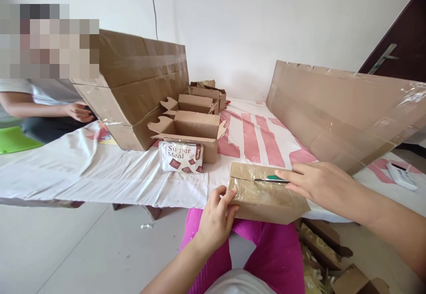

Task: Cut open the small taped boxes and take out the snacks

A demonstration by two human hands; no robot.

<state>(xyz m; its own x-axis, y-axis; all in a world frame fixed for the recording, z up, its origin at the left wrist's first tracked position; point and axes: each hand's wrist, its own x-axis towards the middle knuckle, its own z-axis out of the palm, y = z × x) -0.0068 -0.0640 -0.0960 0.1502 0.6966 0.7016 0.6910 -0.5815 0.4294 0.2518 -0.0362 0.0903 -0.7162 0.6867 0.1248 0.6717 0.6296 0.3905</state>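
Observation:
A taped cardboard box [266, 198] lies at the table's near edge, above my lap, a slit line running along its top. My left hand [218, 216] grips its left end, fingers bent against the top edge and side. My right hand [308, 180] is closed around a green box cutter [274, 178], whose thin blade lies along the box top, pointing left. My right fingers hide much of its handle. Left of the box, a white "Su-per Meal" pouch [181, 157] leans upright against an open cardboard box [196, 127].
More open boxes [199, 103] stand in a row behind. Large cardboard panels rise at left [143, 72] and right [333, 107] on the cloth-covered table [133, 183]. Another person's hand [80, 112] is at far left. Cardboard scraps [322, 245] lie on the floor, lower right.

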